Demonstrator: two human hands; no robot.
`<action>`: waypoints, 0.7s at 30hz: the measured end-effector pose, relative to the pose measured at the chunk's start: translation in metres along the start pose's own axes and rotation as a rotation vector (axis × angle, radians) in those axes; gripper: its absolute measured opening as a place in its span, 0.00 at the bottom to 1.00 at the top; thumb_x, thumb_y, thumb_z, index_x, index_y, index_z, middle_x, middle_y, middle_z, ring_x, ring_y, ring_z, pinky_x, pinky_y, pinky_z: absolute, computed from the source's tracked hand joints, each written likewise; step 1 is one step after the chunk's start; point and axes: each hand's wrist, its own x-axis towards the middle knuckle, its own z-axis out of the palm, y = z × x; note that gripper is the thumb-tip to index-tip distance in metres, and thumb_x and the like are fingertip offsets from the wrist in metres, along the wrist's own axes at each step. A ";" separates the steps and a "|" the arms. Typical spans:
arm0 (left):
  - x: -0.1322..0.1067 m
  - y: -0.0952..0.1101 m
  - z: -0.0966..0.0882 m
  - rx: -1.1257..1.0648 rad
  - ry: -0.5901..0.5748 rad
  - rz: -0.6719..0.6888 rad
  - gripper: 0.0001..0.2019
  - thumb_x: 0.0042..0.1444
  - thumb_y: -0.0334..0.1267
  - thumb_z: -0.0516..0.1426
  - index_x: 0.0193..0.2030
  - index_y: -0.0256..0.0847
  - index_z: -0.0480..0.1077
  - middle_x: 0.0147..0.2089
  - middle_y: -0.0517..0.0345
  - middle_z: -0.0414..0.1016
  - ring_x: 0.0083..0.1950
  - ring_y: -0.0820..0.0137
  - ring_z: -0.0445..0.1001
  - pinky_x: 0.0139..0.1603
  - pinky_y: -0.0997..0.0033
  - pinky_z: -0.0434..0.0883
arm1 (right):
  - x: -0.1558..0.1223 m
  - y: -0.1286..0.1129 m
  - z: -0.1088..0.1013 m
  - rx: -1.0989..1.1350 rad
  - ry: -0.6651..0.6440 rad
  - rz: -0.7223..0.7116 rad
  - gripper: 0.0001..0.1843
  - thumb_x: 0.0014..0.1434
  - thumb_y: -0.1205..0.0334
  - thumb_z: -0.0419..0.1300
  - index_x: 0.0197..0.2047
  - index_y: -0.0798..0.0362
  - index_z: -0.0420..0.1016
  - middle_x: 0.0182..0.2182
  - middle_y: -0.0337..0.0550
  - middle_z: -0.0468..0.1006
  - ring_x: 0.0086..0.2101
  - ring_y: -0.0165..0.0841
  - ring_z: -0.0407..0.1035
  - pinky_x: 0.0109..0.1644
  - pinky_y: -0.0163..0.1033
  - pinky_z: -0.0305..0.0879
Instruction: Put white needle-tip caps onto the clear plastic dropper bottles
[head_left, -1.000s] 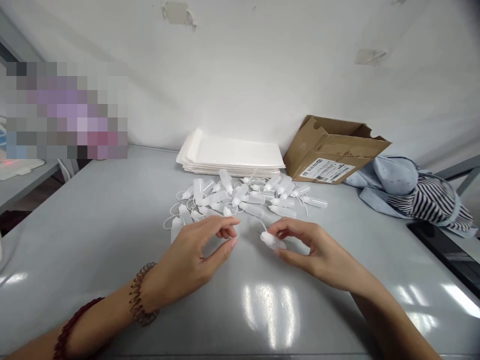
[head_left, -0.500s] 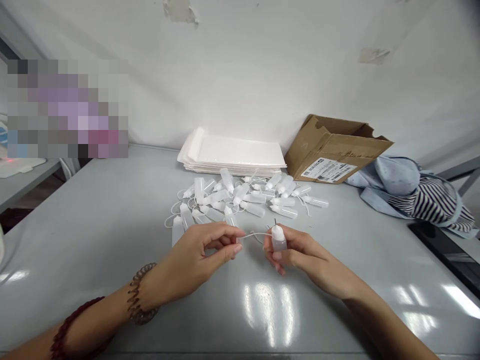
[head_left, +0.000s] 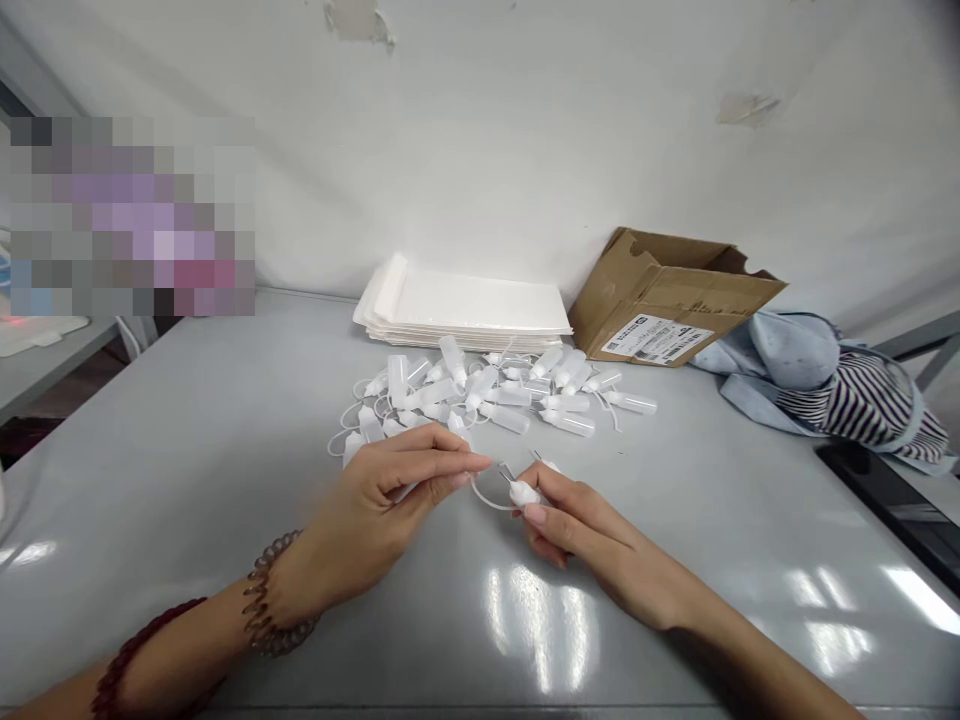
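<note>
My right hand pinches a dropper bottle, now tipped sideways instead of upright. My left hand grips its thin tube closed, just before the bottle pile.

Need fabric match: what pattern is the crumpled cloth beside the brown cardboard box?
Pale blue cloth with dark-and-white stripes, head view.
</note>
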 end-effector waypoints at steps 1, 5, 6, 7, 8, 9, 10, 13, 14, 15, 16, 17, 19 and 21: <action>0.000 0.001 0.000 -0.014 -0.002 -0.005 0.11 0.59 0.31 0.54 0.40 0.49 0.77 0.37 0.61 0.77 0.38 0.71 0.75 0.37 0.73 0.74 | 0.000 0.001 0.000 0.002 -0.005 -0.005 0.15 0.66 0.52 0.46 0.31 0.51 0.58 0.24 0.34 0.60 0.27 0.29 0.55 0.31 0.35 0.52; 0.000 0.006 0.001 -0.073 0.003 -0.069 0.07 0.57 0.32 0.57 0.35 0.46 0.77 0.35 0.64 0.78 0.37 0.72 0.76 0.38 0.74 0.74 | 0.000 0.002 0.002 0.046 -0.034 -0.010 0.17 0.66 0.52 0.46 0.29 0.51 0.57 0.23 0.34 0.59 0.26 0.28 0.54 0.31 0.35 0.51; 0.000 0.007 0.001 -0.086 -0.001 -0.092 0.06 0.56 0.32 0.57 0.34 0.45 0.76 0.34 0.64 0.78 0.36 0.72 0.76 0.38 0.74 0.74 | 0.000 0.002 0.002 0.067 -0.046 -0.009 0.16 0.66 0.52 0.46 0.29 0.51 0.57 0.23 0.33 0.58 0.26 0.28 0.53 0.30 0.35 0.51; 0.000 0.008 0.002 -0.097 -0.009 -0.116 0.05 0.56 0.33 0.57 0.34 0.44 0.76 0.34 0.64 0.78 0.36 0.72 0.75 0.38 0.75 0.74 | 0.000 0.002 0.003 0.088 -0.057 -0.006 0.16 0.66 0.52 0.46 0.30 0.52 0.57 0.23 0.33 0.58 0.26 0.27 0.52 0.30 0.35 0.51; 0.000 0.009 0.002 -0.106 -0.017 -0.143 0.05 0.56 0.34 0.57 0.33 0.44 0.75 0.34 0.64 0.78 0.36 0.72 0.75 0.38 0.74 0.74 | 0.001 0.002 0.004 0.104 -0.067 -0.003 0.16 0.66 0.52 0.46 0.30 0.52 0.58 0.23 0.33 0.57 0.26 0.27 0.52 0.30 0.35 0.50; 0.000 0.009 0.002 -0.119 -0.026 -0.169 0.05 0.56 0.34 0.57 0.33 0.44 0.75 0.34 0.64 0.78 0.36 0.72 0.75 0.39 0.74 0.75 | 0.001 0.003 0.004 0.115 -0.075 -0.001 0.16 0.66 0.52 0.47 0.31 0.52 0.58 0.23 0.33 0.57 0.25 0.27 0.52 0.30 0.35 0.50; 0.000 0.008 0.003 -0.137 -0.034 -0.196 0.04 0.56 0.35 0.58 0.33 0.44 0.75 0.33 0.64 0.78 0.36 0.71 0.75 0.39 0.73 0.75 | 0.001 0.003 0.005 0.123 -0.079 0.000 0.15 0.66 0.51 0.47 0.31 0.52 0.58 0.23 0.33 0.57 0.25 0.27 0.51 0.30 0.35 0.49; 0.000 0.006 0.003 -0.208 -0.054 -0.264 0.03 0.55 0.37 0.59 0.33 0.44 0.75 0.33 0.62 0.77 0.36 0.70 0.75 0.38 0.72 0.75 | 0.001 0.005 0.006 0.145 -0.080 0.006 0.16 0.66 0.50 0.47 0.31 0.52 0.59 0.22 0.32 0.56 0.24 0.27 0.51 0.29 0.35 0.48; 0.000 0.004 0.003 -0.230 -0.060 -0.284 0.03 0.55 0.37 0.59 0.32 0.44 0.75 0.33 0.62 0.77 0.36 0.70 0.75 0.38 0.71 0.75 | 0.001 0.005 0.007 0.152 -0.081 0.006 0.16 0.65 0.50 0.47 0.31 0.52 0.59 0.22 0.32 0.56 0.24 0.27 0.51 0.28 0.35 0.48; 0.000 0.003 0.003 -0.250 -0.066 -0.302 0.03 0.54 0.37 0.60 0.32 0.43 0.75 0.33 0.62 0.77 0.36 0.70 0.75 0.38 0.71 0.75 | 0.001 0.005 0.007 0.157 -0.082 0.006 0.16 0.65 0.51 0.47 0.31 0.52 0.59 0.22 0.32 0.56 0.24 0.27 0.51 0.28 0.35 0.48; -0.001 0.002 0.003 -0.269 -0.069 -0.318 0.03 0.54 0.38 0.60 0.32 0.43 0.75 0.33 0.61 0.77 0.36 0.69 0.75 0.38 0.70 0.75 | 0.000 0.005 0.006 0.160 -0.084 0.006 0.16 0.65 0.51 0.48 0.31 0.52 0.59 0.22 0.32 0.56 0.25 0.27 0.50 0.28 0.35 0.47; -0.001 0.002 0.002 -0.290 -0.070 -0.332 0.03 0.53 0.38 0.61 0.32 0.43 0.75 0.33 0.61 0.77 0.36 0.69 0.75 0.38 0.70 0.75 | 0.000 0.005 0.006 0.163 -0.088 0.004 0.16 0.65 0.51 0.48 0.31 0.52 0.59 0.22 0.32 0.56 0.25 0.27 0.50 0.29 0.35 0.47; -0.001 0.001 0.001 -0.335 -0.069 -0.352 0.03 0.53 0.39 0.62 0.31 0.43 0.74 0.33 0.62 0.77 0.37 0.70 0.75 0.39 0.71 0.74 | 0.000 0.005 0.006 0.166 -0.096 0.000 0.15 0.66 0.51 0.48 0.32 0.52 0.60 0.22 0.32 0.56 0.25 0.26 0.50 0.29 0.35 0.47; -0.001 0.002 0.001 -0.371 -0.074 -0.376 0.04 0.52 0.39 0.62 0.30 0.43 0.73 0.33 0.62 0.77 0.37 0.71 0.75 0.40 0.72 0.73 | 0.001 0.006 0.005 0.180 -0.106 -0.003 0.15 0.66 0.52 0.48 0.32 0.53 0.60 0.22 0.32 0.56 0.24 0.26 0.50 0.28 0.35 0.46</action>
